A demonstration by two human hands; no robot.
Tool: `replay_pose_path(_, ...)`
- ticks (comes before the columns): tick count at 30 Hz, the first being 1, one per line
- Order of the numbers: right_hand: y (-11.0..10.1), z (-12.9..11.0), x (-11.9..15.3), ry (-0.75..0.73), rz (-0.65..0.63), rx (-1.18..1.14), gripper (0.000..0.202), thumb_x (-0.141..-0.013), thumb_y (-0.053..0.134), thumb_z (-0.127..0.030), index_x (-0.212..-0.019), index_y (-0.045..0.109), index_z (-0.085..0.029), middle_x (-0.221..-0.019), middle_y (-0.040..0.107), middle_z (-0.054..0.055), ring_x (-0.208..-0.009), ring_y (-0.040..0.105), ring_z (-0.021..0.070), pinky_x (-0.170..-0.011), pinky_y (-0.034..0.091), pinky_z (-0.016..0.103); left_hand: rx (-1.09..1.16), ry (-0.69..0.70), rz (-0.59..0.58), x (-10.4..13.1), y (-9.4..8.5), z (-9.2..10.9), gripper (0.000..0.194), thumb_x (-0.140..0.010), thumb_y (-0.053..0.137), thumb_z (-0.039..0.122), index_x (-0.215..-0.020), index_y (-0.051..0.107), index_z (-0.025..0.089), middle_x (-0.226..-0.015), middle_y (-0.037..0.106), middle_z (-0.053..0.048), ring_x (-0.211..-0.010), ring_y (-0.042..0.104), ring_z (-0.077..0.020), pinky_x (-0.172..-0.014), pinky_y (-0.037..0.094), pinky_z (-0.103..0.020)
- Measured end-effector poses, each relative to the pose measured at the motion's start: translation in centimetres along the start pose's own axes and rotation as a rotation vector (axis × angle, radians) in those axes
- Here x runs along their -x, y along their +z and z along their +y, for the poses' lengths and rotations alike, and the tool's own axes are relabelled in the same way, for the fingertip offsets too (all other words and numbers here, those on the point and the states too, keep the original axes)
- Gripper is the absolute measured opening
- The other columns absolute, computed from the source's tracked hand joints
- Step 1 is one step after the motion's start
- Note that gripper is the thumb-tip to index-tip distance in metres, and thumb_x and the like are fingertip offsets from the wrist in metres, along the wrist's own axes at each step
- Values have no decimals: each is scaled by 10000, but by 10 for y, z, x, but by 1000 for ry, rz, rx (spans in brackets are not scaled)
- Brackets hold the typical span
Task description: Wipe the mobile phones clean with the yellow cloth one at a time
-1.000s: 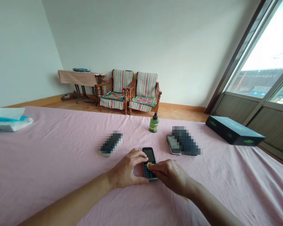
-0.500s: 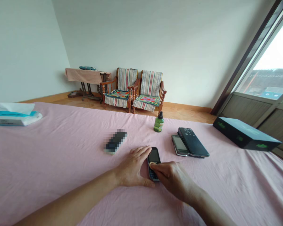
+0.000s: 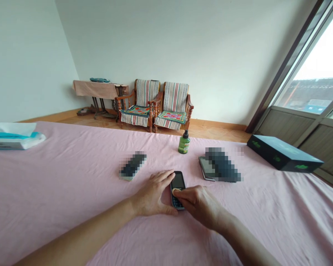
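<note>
A dark keypad mobile phone (image 3: 179, 180) lies face up on the pink cloth (image 3: 80, 177), its screen at the far end. My left hand (image 3: 153, 194) braces it from the left, fingertips at the top edge and thumb at the bottom. In my right hand (image 3: 202, 205), thumb and fingers pinch a small pale pad (image 3: 175, 191), pressed onto the phone just below the screen. The right fingers hide much of the pad and some keys.
A pixelated phone (image 3: 133, 166) lies left. On the right, a blurred dark phone (image 3: 223, 166) overlaps a silver-edged phone (image 3: 207, 168). Farther back stand a green bottle (image 3: 184, 144) and a black box (image 3: 283, 153). A tissue pack (image 3: 16, 140) sits far left.
The whole view has shifted slightly, with everything a little farther left. Both hands keep the same hold, and the pad stays just below the phone's screen.
</note>
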State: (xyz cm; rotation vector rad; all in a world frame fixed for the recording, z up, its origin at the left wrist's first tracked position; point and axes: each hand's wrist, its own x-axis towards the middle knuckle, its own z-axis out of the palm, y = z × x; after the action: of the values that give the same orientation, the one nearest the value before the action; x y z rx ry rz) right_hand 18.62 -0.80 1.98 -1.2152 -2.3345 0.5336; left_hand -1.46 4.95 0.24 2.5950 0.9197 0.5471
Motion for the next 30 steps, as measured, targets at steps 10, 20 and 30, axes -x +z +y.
replay_pose_path(10,-1,19,11,88,108,-329,359,-906,463,-365,-780,748,-186,-563,626,-21,-474,400,104,-455,260,222,-39,11,-25,2,2,-4,1058,-637,657,735,-1425,331,110,-1487,314,-187,-1358,293,-329,-1100,263,-477)
replay_pose_path(20,-8,28,14,212,-40,-502,346,-880,517,-415,-867,770,-178,-551,619,-19,-453,382,91,-438,255,217,-21,10,-25,1,1,-4,1045,-632,666,729,-1435,323,155,-1492,310,-174,-1358,293,-341,-1093,267,-490)
replay_pose_path(30,-11,19,17,218,-24,-537,410,-880,513,-464,-766,741,-143,-483,471,-41,-460,325,73,-425,218,207,9,16,114,9,2,13,688,-650,815,408,-1243,543,192,-1245,534,-112,-1141,517,-296,-976,438,-426)
